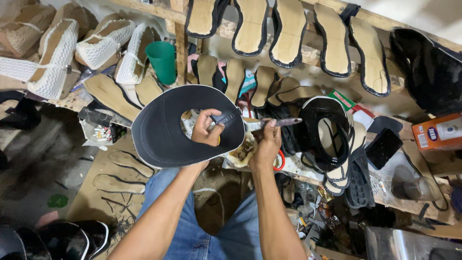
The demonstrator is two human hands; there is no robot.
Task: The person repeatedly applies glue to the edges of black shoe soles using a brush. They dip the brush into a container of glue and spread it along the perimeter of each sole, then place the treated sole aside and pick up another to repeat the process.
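Note:
My left hand (207, 129) grips a large black shoe upper piece (161, 130) with a white edge, fingers through its central opening and pinching a strap. My right hand (266, 142) holds a glue brush (276, 123) with a dark handle, its tip pointing left toward the inner edge of the black piece. Below the brush sits a glue-crusted pot (242, 153). Both forearms reach up from my lap in blue jeans.
Wooden shelves (181, 48) hold tan insoles (288, 29) and white mesh shoe uppers (103, 43). A green cup (162, 61) stands by the post. Stacked black sandals (332, 139) lie right, an orange box (438, 132) farther right. Sole cut-outs (127, 163) lie on cardboard at left.

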